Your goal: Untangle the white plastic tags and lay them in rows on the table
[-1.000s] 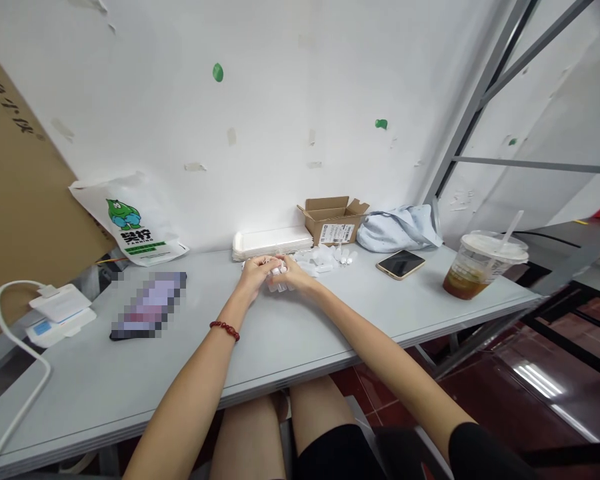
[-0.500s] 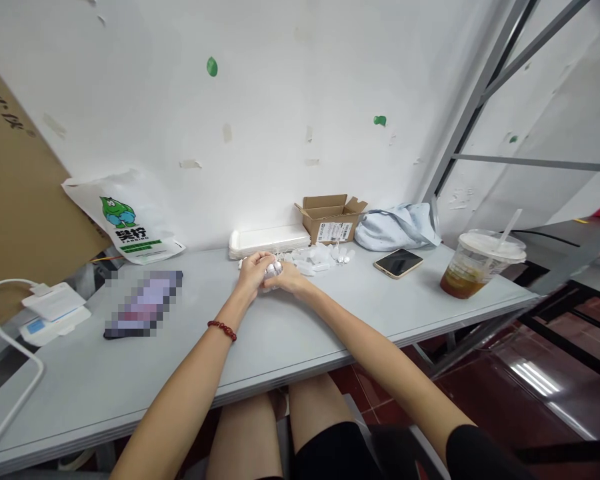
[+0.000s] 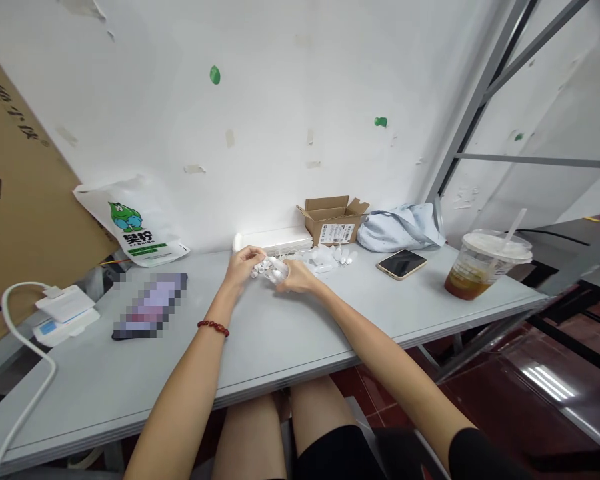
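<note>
Close together over the middle of the table, both my hands are at a small white plastic piece (image 3: 278, 267). My right hand (image 3: 300, 277) is closed around the right side of it. The fingers of my left hand (image 3: 243, 265) are pinched together beside its left end; what is between them is too small to tell. Under and just left of the piece is a cluster of small white rounded parts (image 3: 261, 268). To the right of my hands lies a loose pile of white and translucent plastic pieces (image 3: 327, 257).
Behind my hands are a stack of flat white packs (image 3: 275, 239) and an open cardboard box (image 3: 334, 220). A phone (image 3: 401, 264), a pale blue cloth bag (image 3: 401, 228) and a drink cup (image 3: 485, 263) stand rightward. At left are a blurred-out device (image 3: 150, 307), a charger (image 3: 66, 310) and a white bag (image 3: 133, 223).
My hands have moved slightly apart, the left one leftward. Two rounded white ends showed between them before; now a longer white piece and the cluster below are visible. The view has shifted slightly.
</note>
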Demonstrator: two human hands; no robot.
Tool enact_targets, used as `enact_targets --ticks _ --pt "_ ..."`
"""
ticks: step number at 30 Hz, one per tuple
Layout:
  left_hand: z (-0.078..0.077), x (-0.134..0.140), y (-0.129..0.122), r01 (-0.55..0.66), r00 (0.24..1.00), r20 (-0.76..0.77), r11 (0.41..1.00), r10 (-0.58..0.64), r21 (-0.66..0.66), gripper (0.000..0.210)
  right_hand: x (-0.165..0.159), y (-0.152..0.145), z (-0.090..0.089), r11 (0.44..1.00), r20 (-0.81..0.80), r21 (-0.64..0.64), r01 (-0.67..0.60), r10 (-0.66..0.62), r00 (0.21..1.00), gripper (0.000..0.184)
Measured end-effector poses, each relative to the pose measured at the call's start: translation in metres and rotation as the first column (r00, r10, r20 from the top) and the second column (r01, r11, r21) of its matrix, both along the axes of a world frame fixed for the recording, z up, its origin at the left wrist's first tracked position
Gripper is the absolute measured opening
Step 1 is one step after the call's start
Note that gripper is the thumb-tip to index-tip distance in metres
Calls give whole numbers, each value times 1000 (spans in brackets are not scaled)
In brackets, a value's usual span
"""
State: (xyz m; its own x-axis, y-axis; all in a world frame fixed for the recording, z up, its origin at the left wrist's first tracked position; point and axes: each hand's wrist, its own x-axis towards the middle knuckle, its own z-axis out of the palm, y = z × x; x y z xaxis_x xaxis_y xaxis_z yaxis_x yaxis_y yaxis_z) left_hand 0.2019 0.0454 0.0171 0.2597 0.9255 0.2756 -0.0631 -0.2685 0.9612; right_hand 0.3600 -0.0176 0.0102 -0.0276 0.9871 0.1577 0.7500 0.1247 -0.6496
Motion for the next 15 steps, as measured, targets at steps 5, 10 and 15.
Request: enact_targets --ticks 5,10,15 --pt "0 -12 6 -60 998 20 998 60 0 19 1 1 0 999 40 -9 31 -30 999 33" --pt "2 -4 -2 61 991 -128 992 -46 112 20 3 3 -2 999 9 -36 7 -6 1000 39" --pt "6 6 -10 151 947 -315 956 -67 252 19 2 5 -6 1000 18 -9 27 -27 999 40"
